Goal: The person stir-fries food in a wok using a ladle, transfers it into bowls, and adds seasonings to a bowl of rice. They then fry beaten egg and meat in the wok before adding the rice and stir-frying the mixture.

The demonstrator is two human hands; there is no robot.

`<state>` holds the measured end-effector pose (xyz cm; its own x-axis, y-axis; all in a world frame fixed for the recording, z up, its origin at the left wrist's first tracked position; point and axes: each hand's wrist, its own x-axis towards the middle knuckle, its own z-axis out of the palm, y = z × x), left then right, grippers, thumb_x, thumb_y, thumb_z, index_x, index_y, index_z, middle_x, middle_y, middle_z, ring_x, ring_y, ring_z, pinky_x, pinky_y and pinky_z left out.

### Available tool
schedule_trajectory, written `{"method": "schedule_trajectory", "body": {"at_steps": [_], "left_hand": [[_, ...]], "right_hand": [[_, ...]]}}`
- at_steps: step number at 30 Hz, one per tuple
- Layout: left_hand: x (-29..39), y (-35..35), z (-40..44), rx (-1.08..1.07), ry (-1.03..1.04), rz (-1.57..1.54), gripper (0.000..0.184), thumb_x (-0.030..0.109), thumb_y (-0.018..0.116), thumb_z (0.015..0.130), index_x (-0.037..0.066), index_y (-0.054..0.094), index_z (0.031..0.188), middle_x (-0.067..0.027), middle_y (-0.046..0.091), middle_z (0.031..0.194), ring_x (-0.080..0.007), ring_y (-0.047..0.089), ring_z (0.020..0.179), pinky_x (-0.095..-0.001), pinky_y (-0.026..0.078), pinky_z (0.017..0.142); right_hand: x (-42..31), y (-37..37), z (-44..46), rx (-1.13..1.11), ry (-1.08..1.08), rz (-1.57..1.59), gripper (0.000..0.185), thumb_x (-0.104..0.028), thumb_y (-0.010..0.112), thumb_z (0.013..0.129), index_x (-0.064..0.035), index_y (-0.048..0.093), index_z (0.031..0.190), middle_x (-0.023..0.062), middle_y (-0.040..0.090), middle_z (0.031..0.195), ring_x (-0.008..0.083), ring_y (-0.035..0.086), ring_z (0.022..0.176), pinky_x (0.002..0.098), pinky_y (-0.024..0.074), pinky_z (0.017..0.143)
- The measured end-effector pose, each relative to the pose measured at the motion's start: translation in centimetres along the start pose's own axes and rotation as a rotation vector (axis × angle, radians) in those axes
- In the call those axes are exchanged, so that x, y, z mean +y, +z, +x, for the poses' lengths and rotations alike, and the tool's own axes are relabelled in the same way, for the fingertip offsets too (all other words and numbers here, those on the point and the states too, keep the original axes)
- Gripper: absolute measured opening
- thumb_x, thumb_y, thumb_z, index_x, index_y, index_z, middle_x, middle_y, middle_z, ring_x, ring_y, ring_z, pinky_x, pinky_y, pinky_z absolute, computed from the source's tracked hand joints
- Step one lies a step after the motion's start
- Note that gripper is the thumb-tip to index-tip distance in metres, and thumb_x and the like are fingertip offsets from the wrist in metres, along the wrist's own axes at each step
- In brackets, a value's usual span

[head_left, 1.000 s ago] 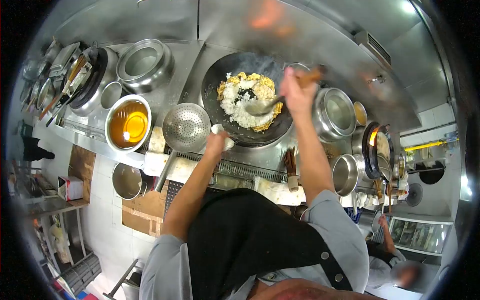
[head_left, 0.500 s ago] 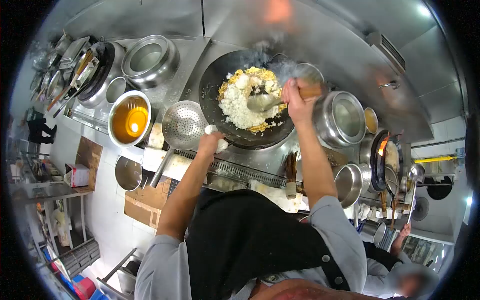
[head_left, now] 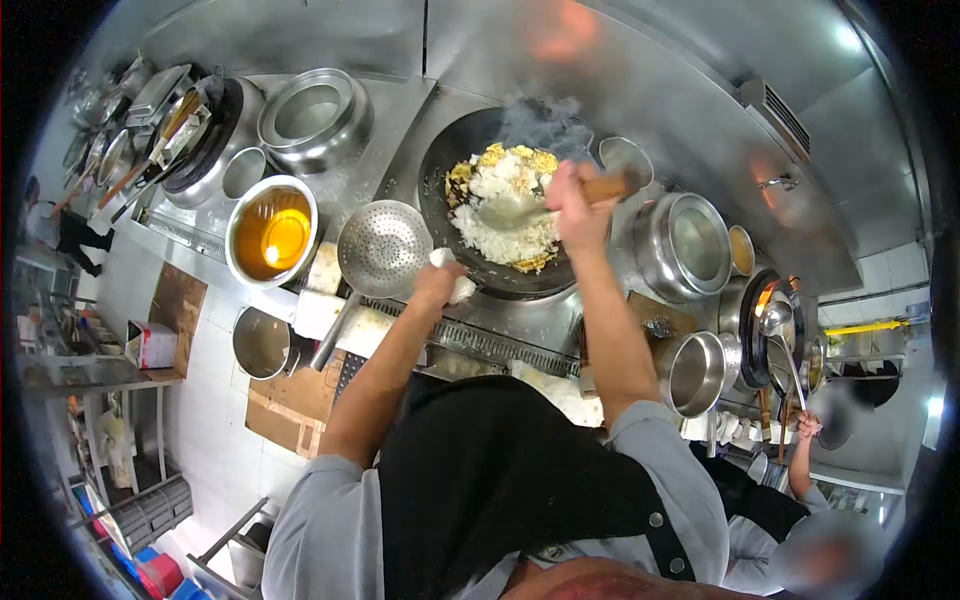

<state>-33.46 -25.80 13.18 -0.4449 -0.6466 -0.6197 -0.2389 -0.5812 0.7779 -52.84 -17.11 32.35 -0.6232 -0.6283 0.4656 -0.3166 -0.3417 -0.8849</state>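
A black wok (head_left: 450,140) holds white rice (head_left: 495,178) with bits of yellow egg (head_left: 535,160), and smoke rises over its far side. My left hand (head_left: 434,287) is closed around a folded white cloth (head_left: 461,291) at the wok's near-left rim; the handle beneath is hidden. Over the wok's right side, my right hand (head_left: 580,218) grips a metal ladle (head_left: 508,211) by its wooden handle (head_left: 606,188). The ladle's head, somewhat blurred, lies in the rice. Left of the wok rests a perforated strainer (head_left: 384,248).
A bowl of amber oil (head_left: 255,262) stands at left, near a lidded-looking steel pot (head_left: 325,135). Right of the wok are another steel pot (head_left: 685,245) and a saucepan (head_left: 690,372). A co-worker's hand (head_left: 807,425) holds a long ladle (head_left: 776,318) by a second burner at right.
The ladle has moved left across the wok, and the rice is spread differently. The view shifted slightly, and my right arm covers most of a bamboo brush. The co-worker's ladle moved up toward the burner.
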Motion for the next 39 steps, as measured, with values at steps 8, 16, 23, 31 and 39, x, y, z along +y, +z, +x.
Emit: {"method": "schedule_trajectory", "body": {"at_steps": [8,16,23,31,39], "left_hand": [[2.2,0.6,-1.5,-0.064,-0.113,-0.191,0.031,0.017,0.072,0.084,0.000,0.063,0.108,-0.0147,0.067,0.092,-0.0275,0.065,0.064,-0.0433,0.052,0.046],[-1.3,-7.4,-12.3,-0.125,0.083,-0.232,0.023,0.009,0.058,0.091,0.000,0.061,0.112,-0.0118,0.065,0.091,-0.0235,0.067,0.081,-0.0380,0.055,0.066],[0.5,-2.6,-4.3,-0.273,-0.035,-0.218,0.021,0.016,0.063,0.089,0.004,0.060,0.106,-0.0107,0.065,0.087,-0.0223,0.064,0.075,-0.0378,0.050,0.056],[-10.7,-11.8,-4.8,-0.269,0.159,-0.032,0.021,0.010,0.062,0.091,0.004,0.063,0.110,-0.0107,0.067,0.094,-0.0228,0.068,0.081,-0.0388,0.056,0.068],[-0.6,-2.0,-2.2,-0.378,-0.122,-0.170,0.020,0.012,0.063,0.090,0.003,0.061,0.108,-0.0097,0.065,0.093,-0.0223,0.065,0.075,-0.0360,0.053,0.059]], "right_hand": [[-0.1,4.1,-1.5,0.236,-0.105,0.083,0.037,-0.017,0.052,0.107,-0.0079,0.043,0.072,0.0029,0.047,0.059,0.0133,0.044,0.051,0.0308,0.0394,0.050],[-6.1,0.4,3.4,0.418,-0.003,-0.129,0.041,-0.024,0.062,0.100,-0.0094,0.052,0.063,0.0036,0.051,0.054,0.0176,0.051,0.048,0.0329,0.0414,0.051],[-9.9,3.6,-1.4,0.501,0.027,0.003,0.040,-0.028,0.065,0.101,-0.0084,0.049,0.070,0.0031,0.047,0.053,0.0160,0.046,0.042,0.0333,0.0387,0.042],[-13.8,-1.2,1.9,0.539,-0.039,-0.042,0.041,-0.030,0.067,0.100,-0.0097,0.052,0.068,0.0014,0.049,0.055,0.0152,0.049,0.044,0.0324,0.0407,0.043],[-4.7,2.6,-5.5,0.406,0.013,-0.087,0.032,-0.025,0.064,0.102,-0.0098,0.055,0.075,0.0009,0.051,0.055,0.0118,0.050,0.048,0.0287,0.0397,0.047]]}}
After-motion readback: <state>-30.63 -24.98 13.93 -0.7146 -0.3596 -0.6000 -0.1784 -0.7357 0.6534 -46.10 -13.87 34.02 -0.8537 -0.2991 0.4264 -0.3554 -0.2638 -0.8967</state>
